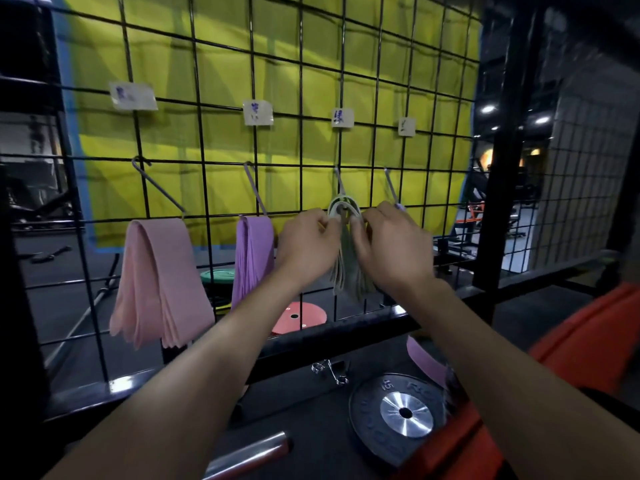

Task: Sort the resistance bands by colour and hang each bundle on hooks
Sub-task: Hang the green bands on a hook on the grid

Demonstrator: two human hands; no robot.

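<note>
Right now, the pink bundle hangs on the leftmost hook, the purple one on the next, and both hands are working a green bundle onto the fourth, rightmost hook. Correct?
Not quite. In the head view the left hand and right hand hold the green bundle at the third hook; the rightmost hook is bare. The pink bundle and purple bundle hang as you say.

Before us stands a wire grid (301,140) with four hooks in a row, a label above each. A band bundle (159,282) hangs from the leftmost hook (157,188); to its right a second bundle (251,258) hangs from the next hook (255,188). At the third hook (339,185) our left hand (308,244) and right hand (391,244) flank a third bundle (346,268). The fourth hook (393,190) sits just right of that. On the worktop (304,410) below, a plate (398,414) lies right of a clip (329,370), with a bar (249,455) nearest us.
</note>
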